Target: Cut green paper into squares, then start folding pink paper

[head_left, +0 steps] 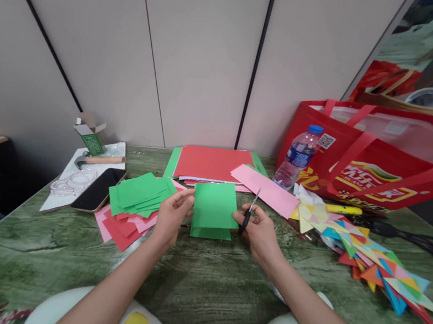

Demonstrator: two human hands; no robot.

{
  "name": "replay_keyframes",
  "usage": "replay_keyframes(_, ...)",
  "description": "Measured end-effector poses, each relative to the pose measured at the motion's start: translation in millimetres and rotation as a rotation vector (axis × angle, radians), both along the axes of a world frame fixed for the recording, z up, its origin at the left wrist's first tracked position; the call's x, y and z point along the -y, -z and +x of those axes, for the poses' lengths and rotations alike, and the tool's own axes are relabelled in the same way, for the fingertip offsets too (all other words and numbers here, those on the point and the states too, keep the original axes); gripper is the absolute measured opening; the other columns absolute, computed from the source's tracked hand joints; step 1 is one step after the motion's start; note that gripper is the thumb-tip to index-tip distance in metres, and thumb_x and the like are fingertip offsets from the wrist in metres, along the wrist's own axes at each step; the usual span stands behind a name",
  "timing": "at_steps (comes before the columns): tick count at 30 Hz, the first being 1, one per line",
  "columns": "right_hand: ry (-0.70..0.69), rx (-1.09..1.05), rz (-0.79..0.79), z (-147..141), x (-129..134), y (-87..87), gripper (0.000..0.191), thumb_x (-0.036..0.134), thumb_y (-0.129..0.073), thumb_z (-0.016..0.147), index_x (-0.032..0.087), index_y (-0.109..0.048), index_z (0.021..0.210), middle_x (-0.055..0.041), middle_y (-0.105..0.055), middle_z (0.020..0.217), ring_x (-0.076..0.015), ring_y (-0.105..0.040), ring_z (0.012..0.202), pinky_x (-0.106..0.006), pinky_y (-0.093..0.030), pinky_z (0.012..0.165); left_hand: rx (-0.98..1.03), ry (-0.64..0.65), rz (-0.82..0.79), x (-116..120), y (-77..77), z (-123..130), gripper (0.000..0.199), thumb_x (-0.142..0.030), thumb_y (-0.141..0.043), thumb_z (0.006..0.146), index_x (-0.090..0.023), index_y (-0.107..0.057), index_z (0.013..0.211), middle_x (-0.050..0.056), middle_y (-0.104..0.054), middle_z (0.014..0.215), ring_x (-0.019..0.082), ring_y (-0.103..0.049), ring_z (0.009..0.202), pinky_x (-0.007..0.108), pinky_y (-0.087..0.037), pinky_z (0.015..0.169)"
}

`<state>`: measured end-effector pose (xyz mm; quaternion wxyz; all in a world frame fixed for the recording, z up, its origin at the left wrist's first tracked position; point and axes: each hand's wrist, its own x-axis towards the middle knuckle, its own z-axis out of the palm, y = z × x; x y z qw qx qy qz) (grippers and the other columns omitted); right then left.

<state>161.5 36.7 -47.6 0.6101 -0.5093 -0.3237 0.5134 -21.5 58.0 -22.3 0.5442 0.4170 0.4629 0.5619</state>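
A green sheet of paper (215, 205) is held up between my two hands, with another green edge showing just below it. My left hand (174, 215) pinches its left side. At the right side, my right hand (257, 228) grips the sheet's edge and also keeps a small pair of scissors (247, 218) with dark handles, its blades pointing up and away. Left of the sheet lies a pile of green paper pieces (139, 193), over red and pink paper pieces (121, 229).
Behind are stacked red sheets (214, 163) and a pink strip (264, 189). Rightward stand a water bottle (298, 157), a red bag (384, 163) and folded coloured paper pieces (379, 260). Leftward lie a phone (98, 190), a hammer (100, 160), clear beads (73, 182) and a small box (92, 140).
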Motion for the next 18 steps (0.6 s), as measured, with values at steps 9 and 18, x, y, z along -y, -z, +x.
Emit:
replay_keyframes(9, -0.045, -0.048, 0.039, -2, 1, -2.6, 0.047, 0.038, -0.079, 0.045, 0.022, -0.050, 0.079, 0.0063, -0.055, 0.056, -0.0092, -0.048, 0.046, -0.018, -0.035, 0.039, -0.133, 0.175, 0.056, 7, -4.0, 5, 0.018, -0.029, -0.071, 0.057, -0.015, -0.065, 0.067, 0.004, -0.062, 0.073, 0.017, -0.055, 0.074, 0.027, -0.041, 0.067)
replay_keyframes(18, -0.239, -0.281, 0.043, -4, 4, -11.0, 0.031, 0.042, -0.073, 0.055, 0.021, -0.056, 0.071, 0.0039, -0.059, 0.064, -0.0124, -0.056, 0.058, -0.025, -0.048, 0.053, -0.011, 0.209, 0.046, 20, -20.4, 9, 0.023, -0.037, -0.069, 0.060, -0.016, -0.059, 0.055, -0.001, -0.053, 0.056, 0.011, -0.047, 0.057, 0.024, -0.038, 0.056)
